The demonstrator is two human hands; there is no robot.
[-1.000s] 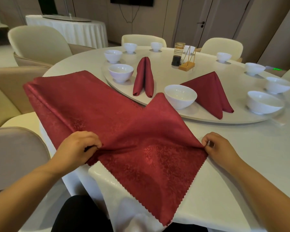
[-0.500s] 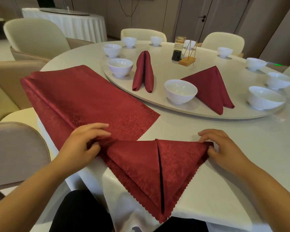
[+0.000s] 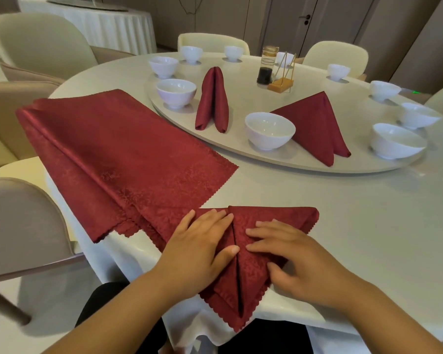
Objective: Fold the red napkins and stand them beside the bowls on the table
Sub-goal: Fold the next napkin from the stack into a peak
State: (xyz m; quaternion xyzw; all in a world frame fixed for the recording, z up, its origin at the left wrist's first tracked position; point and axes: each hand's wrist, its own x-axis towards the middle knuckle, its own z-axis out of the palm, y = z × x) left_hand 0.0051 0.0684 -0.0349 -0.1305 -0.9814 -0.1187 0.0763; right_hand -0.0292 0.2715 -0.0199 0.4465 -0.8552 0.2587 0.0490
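Pressing flat, the left hand (image 3: pixel 202 249) and right hand (image 3: pixel 292 261) lie palm-down with fingers (image 3: pixel 264 227) spread on a folded napkin (image 3: pixel 251 274), one each side of its centre seam. That napkin sits at the worktop (image 3: pixel 343 213) edge, its point hanging over. More red cloth (image 3: pixel 118 149) lies just left, apparently a stack. Beyond, two napkins (image 3: pixel 212 98) stand beside bowls (image 3: pixel 269 130) on the turntable (image 3: pixel 243 90).
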